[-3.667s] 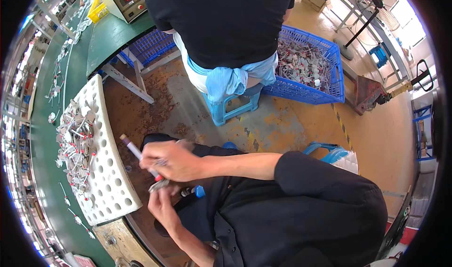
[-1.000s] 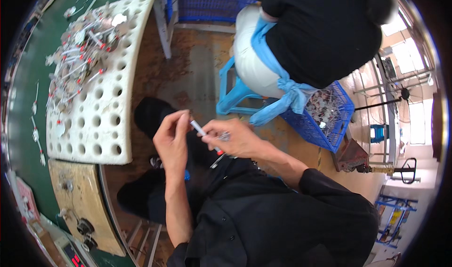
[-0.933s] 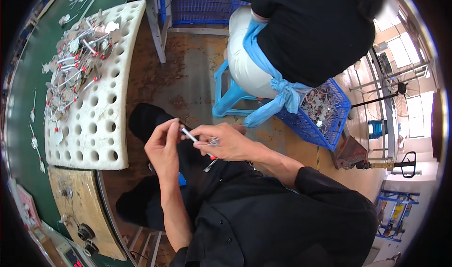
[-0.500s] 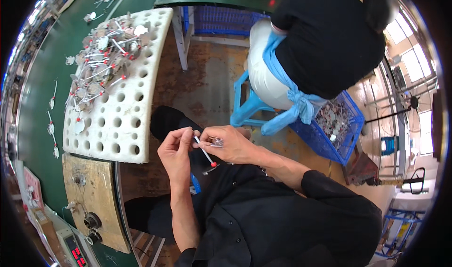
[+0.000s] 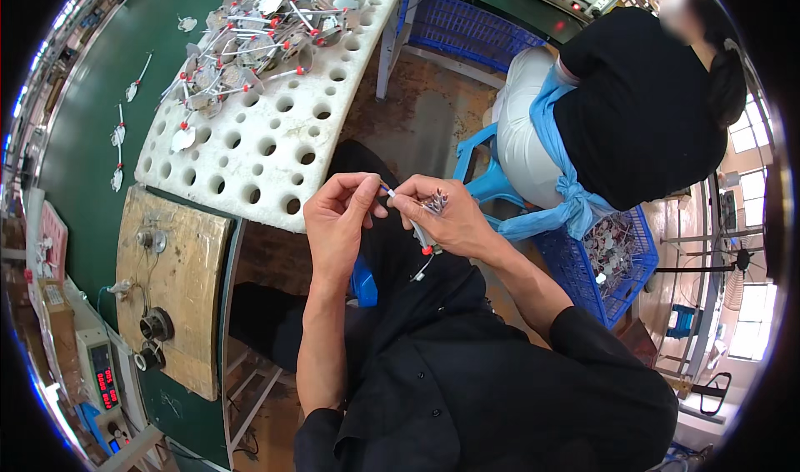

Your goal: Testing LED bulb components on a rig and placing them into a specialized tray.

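Note:
Over my lap, my left hand (image 5: 335, 232) is closed, thumb and index finger pinching the thin dark end of a sleeved wire lead. My right hand (image 5: 454, 222) is closed around the white-sleeved part of that lead, close to the left fingertips. Below the right fingers hangs the lead's red bead (image 5: 427, 250), with a small metallic end under it. A bunch of thin silvery pieces (image 5: 436, 201) is tucked in the curled right fingers; their exact kind is too small to tell.
A white foam board (image 5: 275, 151) with holes bears a pile of similar leads with discs (image 5: 250, 43). Nearer is a wooden board (image 5: 179, 280) with fittings on the green table (image 5: 87, 130). At right sits a co-worker (image 5: 642, 105) on a blue stool (image 5: 492, 180), beside a blue crate (image 5: 575, 268).
The view has turned, so the table and co-worker sit further right. Both hands have kept together; the lead's thin end now shows between the fingertips, and its bead hangs beneath my right hand.

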`<state>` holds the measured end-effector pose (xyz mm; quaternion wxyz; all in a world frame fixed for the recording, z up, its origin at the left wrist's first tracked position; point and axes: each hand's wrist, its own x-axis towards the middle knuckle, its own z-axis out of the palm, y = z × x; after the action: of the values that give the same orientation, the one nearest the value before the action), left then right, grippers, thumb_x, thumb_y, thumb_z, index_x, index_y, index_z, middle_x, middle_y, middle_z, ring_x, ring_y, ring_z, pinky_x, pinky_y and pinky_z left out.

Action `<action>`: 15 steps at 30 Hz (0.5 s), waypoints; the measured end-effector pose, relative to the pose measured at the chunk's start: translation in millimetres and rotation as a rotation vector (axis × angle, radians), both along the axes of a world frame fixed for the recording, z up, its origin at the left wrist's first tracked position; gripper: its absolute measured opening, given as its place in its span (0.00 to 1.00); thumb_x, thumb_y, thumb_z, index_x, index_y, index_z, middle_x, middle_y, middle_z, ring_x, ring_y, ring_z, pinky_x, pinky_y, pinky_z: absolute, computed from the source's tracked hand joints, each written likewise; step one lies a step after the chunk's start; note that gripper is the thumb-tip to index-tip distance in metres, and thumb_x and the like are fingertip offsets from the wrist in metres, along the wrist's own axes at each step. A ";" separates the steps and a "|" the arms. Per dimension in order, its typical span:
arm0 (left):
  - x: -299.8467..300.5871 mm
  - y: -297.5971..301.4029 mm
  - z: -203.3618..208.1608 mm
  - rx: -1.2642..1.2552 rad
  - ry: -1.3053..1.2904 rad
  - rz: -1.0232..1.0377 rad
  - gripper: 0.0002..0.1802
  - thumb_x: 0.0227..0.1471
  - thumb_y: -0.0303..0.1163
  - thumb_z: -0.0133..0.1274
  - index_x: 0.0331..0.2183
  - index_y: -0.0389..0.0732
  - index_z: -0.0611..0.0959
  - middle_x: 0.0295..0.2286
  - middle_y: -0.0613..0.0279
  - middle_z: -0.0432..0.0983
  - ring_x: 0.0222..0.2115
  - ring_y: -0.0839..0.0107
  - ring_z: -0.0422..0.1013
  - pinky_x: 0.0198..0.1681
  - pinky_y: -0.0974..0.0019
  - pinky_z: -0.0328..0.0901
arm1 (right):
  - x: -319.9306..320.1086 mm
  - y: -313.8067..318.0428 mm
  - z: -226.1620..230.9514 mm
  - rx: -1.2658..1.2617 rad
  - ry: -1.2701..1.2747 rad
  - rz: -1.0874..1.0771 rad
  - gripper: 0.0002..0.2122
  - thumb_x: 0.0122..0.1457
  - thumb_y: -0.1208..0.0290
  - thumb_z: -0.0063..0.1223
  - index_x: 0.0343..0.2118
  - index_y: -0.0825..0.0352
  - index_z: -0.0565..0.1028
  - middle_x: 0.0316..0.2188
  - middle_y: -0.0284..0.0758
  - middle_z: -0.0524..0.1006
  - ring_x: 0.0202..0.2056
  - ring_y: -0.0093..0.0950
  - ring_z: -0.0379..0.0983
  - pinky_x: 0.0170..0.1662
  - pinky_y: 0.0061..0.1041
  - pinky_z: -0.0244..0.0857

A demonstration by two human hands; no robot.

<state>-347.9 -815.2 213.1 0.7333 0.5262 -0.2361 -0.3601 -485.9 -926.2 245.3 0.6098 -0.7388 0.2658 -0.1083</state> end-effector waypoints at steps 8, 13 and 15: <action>5.0 -2.2 7.8 -0.074 0.049 -0.055 0.08 0.61 0.30 0.56 0.37 0.34 0.81 0.29 0.61 0.80 0.24 0.80 0.74 0.25 0.77 0.64 | 5.9 -4.0 -3.8 -0.137 -0.174 0.016 0.06 0.63 0.70 0.56 0.35 0.69 0.78 0.19 0.30 0.76 0.15 0.15 0.67 0.18 0.21 0.60; 2.6 -3.7 10.0 -0.053 -0.044 -0.043 0.08 0.62 0.31 0.54 0.36 0.35 0.81 0.28 0.63 0.79 0.24 0.79 0.72 0.27 0.76 0.65 | 2.3 -6.4 0.7 -0.133 -0.162 -0.009 0.07 0.63 0.70 0.56 0.35 0.69 0.78 0.19 0.30 0.76 0.16 0.14 0.67 0.19 0.20 0.60; 2.2 -3.3 10.6 -0.038 -0.063 -0.036 0.08 0.62 0.31 0.55 0.35 0.35 0.81 0.28 0.62 0.79 0.24 0.79 0.72 0.27 0.76 0.64 | 3.2 -6.5 2.4 -0.131 -0.165 -0.016 0.07 0.63 0.70 0.56 0.35 0.69 0.78 0.20 0.30 0.77 0.17 0.14 0.68 0.20 0.20 0.60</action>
<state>-345.8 -818.4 223.8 0.7289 0.5188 -0.2754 -0.3517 -482.7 -932.7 247.7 0.5793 -0.7633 0.2130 -0.1907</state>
